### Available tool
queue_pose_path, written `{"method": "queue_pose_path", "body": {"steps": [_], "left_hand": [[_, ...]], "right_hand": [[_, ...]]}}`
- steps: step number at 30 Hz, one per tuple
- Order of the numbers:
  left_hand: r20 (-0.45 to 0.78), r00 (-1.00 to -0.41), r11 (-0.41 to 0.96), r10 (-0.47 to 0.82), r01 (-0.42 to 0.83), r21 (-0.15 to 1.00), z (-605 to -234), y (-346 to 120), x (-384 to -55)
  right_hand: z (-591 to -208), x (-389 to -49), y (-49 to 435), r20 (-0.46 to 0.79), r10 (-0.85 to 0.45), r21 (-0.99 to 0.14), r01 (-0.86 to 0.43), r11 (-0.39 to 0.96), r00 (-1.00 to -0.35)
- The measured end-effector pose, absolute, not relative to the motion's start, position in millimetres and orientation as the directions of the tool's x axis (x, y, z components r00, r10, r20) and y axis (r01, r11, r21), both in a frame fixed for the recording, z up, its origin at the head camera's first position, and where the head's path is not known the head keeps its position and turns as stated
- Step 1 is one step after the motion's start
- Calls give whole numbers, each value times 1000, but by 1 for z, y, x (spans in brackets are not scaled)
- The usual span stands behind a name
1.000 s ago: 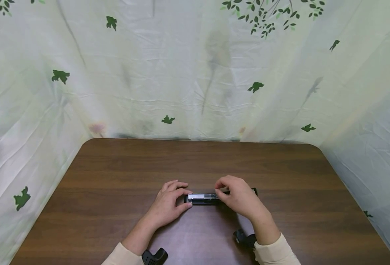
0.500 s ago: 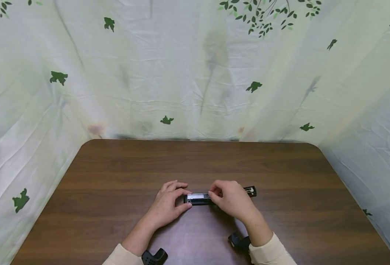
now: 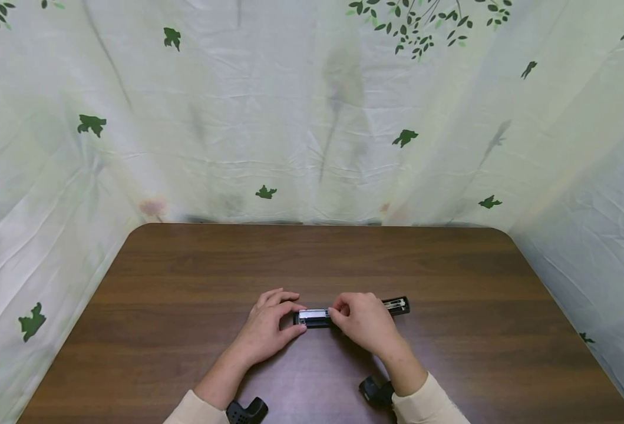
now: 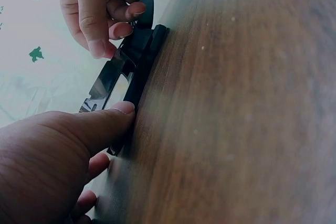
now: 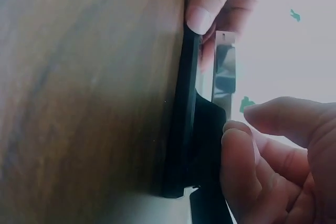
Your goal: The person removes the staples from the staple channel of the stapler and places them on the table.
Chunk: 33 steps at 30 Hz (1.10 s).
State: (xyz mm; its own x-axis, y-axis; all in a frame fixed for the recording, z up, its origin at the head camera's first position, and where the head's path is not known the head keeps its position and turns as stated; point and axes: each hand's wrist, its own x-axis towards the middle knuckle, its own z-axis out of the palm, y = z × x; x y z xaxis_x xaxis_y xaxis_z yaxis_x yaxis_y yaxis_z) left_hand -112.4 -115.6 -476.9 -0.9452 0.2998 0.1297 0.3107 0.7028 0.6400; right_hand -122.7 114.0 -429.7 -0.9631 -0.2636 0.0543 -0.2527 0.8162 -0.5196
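Note:
A black stapler (image 3: 314, 323), its cover swung back, lies lengthwise on the table, baring a shiny metal magazine (image 5: 224, 69). My left hand (image 3: 269, 330) grips the stapler's left end, thumb on the near side and fingers on the far side. My right hand (image 3: 363, 324) is over the stapler's middle, thumb and index finger bent close together at the magazine. Whether something small is pinched between those fingertips is hidden. The opened cover (image 3: 396, 305) sticks out to the right, past my right hand, with metal parts showing inside.
The brown wooden table (image 3: 312, 259) has rounded far corners. Pale cloth (image 3: 290, 118) with printed leaves hangs behind it and at both sides. A black wrist device (image 3: 248, 410) is by my left sleeve, another black device (image 3: 376, 391) by my right.
My right hand has slid left along the stapler, baring more of the opened cover at the right. My left hand keeps its hold on the left end.

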Motion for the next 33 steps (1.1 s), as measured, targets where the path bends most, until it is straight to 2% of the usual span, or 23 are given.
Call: {"method": "queue_pose_path", "body": {"steps": [25,33], "left_hand": [[121,-947,709,298,304,637,-479,-116,-112],[121,-946,708,300,306,636,-479,-116,-113]], "right_hand": [[-432,-120,109,34,-258,-483,-242,842,-965],[-434,-120,107,64,-274,-451,-273,850,-960]]}}
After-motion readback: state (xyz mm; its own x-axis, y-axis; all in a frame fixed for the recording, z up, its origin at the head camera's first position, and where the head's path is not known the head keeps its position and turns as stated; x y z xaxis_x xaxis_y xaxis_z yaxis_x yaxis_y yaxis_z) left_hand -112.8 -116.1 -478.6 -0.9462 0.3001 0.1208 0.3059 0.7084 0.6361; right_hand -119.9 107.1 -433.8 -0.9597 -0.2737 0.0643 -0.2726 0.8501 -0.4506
